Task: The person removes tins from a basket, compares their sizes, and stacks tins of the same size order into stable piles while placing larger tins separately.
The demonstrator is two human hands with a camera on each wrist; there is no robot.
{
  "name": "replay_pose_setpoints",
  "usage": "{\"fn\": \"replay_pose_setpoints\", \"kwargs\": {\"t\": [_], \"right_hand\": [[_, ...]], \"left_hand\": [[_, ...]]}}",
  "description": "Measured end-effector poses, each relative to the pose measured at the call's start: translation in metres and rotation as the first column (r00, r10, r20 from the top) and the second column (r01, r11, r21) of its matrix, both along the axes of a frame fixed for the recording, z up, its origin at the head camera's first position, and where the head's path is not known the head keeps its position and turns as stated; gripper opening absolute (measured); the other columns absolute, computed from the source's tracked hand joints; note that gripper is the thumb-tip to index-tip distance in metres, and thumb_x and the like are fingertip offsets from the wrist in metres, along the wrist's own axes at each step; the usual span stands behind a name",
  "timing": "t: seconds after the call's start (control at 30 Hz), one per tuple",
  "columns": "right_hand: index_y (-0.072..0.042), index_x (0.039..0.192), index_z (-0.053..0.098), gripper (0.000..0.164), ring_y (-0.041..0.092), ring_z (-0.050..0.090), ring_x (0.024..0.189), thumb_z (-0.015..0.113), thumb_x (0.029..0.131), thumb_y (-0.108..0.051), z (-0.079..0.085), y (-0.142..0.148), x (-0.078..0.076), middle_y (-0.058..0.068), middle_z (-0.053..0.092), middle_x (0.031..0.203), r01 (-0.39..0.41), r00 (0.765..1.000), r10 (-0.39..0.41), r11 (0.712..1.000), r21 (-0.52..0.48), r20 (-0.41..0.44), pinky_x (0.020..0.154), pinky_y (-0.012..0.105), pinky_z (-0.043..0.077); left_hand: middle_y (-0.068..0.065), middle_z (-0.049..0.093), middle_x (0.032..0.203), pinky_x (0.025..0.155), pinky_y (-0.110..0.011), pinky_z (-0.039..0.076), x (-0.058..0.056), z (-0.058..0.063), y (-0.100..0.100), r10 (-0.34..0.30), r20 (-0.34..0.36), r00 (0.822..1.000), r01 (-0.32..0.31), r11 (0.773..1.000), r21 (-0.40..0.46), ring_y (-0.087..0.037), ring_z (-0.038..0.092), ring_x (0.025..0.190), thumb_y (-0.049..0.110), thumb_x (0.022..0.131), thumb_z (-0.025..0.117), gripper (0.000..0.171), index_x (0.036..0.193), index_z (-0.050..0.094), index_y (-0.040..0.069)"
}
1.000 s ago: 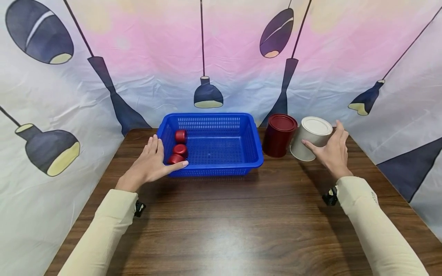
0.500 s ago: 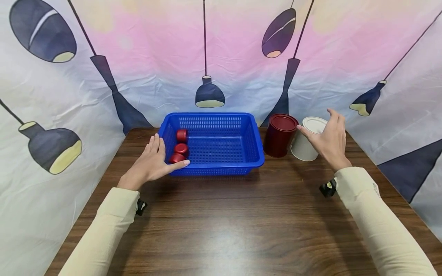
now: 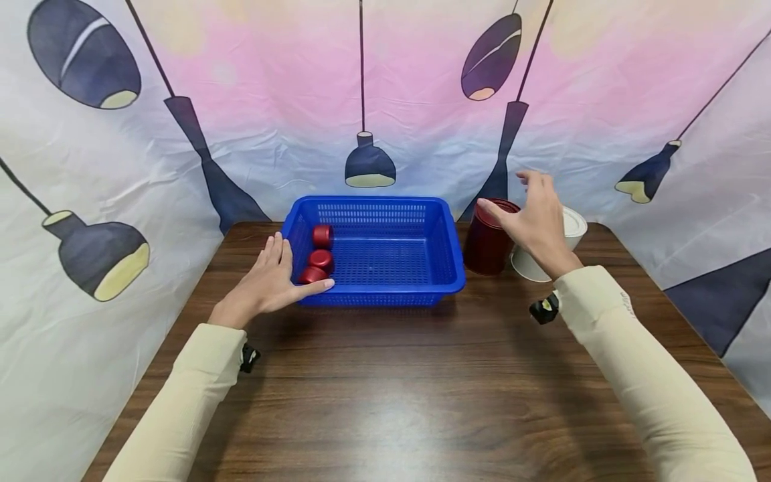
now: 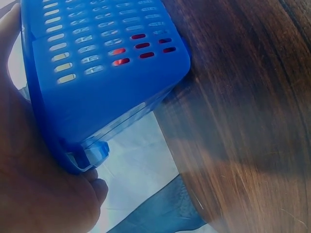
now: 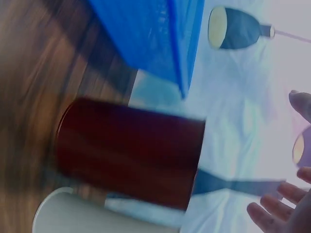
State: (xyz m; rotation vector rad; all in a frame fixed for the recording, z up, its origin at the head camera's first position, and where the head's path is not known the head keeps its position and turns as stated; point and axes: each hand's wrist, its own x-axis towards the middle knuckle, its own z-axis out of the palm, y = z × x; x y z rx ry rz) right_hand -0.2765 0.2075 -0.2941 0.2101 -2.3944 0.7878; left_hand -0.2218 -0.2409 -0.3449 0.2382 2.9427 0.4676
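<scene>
Spread left hand (image 3: 265, 278) touches blue basket (image 3: 388, 290) (3 red objects (image 3: 320, 260) inside, left). Spread right hand (image 3: 535, 224) hovers by red can (image 3: 486, 248).

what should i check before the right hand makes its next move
1. Left hand on the blue basket rim: ok.
2. Right hand holding nothing: ok, thumb and fingers apart.
3. Right hand not touching the red can: ok, right wrist view shows a gap.
4. Red can standing upright: ok.
5. Red can apart from the white can at the base: cannot tell.
6. Three red cups inside the basket: ok, along its left side.
</scene>
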Motion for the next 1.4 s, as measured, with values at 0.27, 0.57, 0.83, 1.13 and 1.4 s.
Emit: {"fn": "replay_pose_setpoints", "kwargs": {"t": [0.27, 0.57, 0.83, 1.13, 1.4], "right_hand": [[0.001, 0.135, 0.056, 0.075, 0.038, 0.056, 0.114, 0.078, 0.086, -0.052, 0.004, -0.046, -0.008, 0.022, 0.058, 0.129, -0.101, 0.991, 0.098, 0.994, 0.034, 0.087, 0.098, 0.055, 0.044], [-0.001, 0.132, 0.059, 0.072, 0.032, 0.064, 0.111, 0.072, 0.089, -0.057, 0.006, -0.103, -0.011, 0.018, 0.065, 0.124, -0.24, 0.94, 0.226, 0.971, 0.023, 0.255, 0.092, 0.05, 0.053], [-0.004, 0.134, 0.059, 0.074, 0.026, 0.066, 0.101, 0.067, 0.09, -0.063, -0.001, -0.152, -0.007, 0.013, 0.069, 0.117, -0.299, 0.844, 0.281, 0.954, -0.035, 0.456, 0.085, 0.044, 0.056], [-0.001, 0.128, 0.064, 0.069, 0.025, 0.066, 0.103, 0.067, 0.091, -0.06, -0.019, -0.192, -0.008, 0.013, 0.068, 0.119, -0.326, 0.765, 0.324, 0.94, -0.099, 0.556, 0.088, 0.043, 0.057], [-0.008, 0.081, 0.065, 0.052, 0.021, 0.06, 0.069, 0.068, 0.09, -0.059, -0.029, -0.216, -0.008, 0.003, 0.06, 0.074, -0.347, 0.663, 0.35, 0.927, -0.143, 0.661, 0.065, 0.034, 0.053]], "left_hand": [[-0.028, -0.019, 0.163, 0.119, -0.062, -0.004, 0.0, 0.002, -0.001, -0.014, 0.021, 1.0, 0.014, 1.0, 0.005, -0.045, -0.02, 0.149, 0.087, 0.081, 0.048, 0.135, 0.156, -0.007, -0.01], [-0.025, -0.021, 0.164, 0.119, -0.063, -0.003, 0.002, 0.001, -0.001, 0.015, 0.03, 0.999, -0.015, 1.0, 0.001, -0.043, -0.02, 0.15, 0.091, 0.078, 0.046, 0.137, 0.157, -0.008, -0.008], [-0.025, -0.02, 0.163, 0.12, -0.062, -0.002, 0.001, 0.001, -0.001, 0.02, 0.022, 1.0, -0.02, 1.0, -0.011, -0.043, -0.019, 0.15, 0.092, 0.077, 0.045, 0.138, 0.157, -0.006, -0.009], [-0.026, -0.02, 0.163, 0.119, -0.061, -0.004, 0.001, 0.001, 0.0, 0.02, 0.025, 0.999, -0.02, 1.0, -0.017, -0.044, -0.019, 0.15, 0.092, 0.077, 0.045, 0.138, 0.157, -0.005, -0.009], [-0.025, -0.02, 0.164, 0.119, -0.061, -0.004, 0.0, 0.002, 0.001, 0.019, 0.03, 0.999, -0.018, 0.999, -0.027, -0.043, -0.02, 0.15, 0.093, 0.077, 0.043, 0.138, 0.157, -0.004, -0.009]]}}
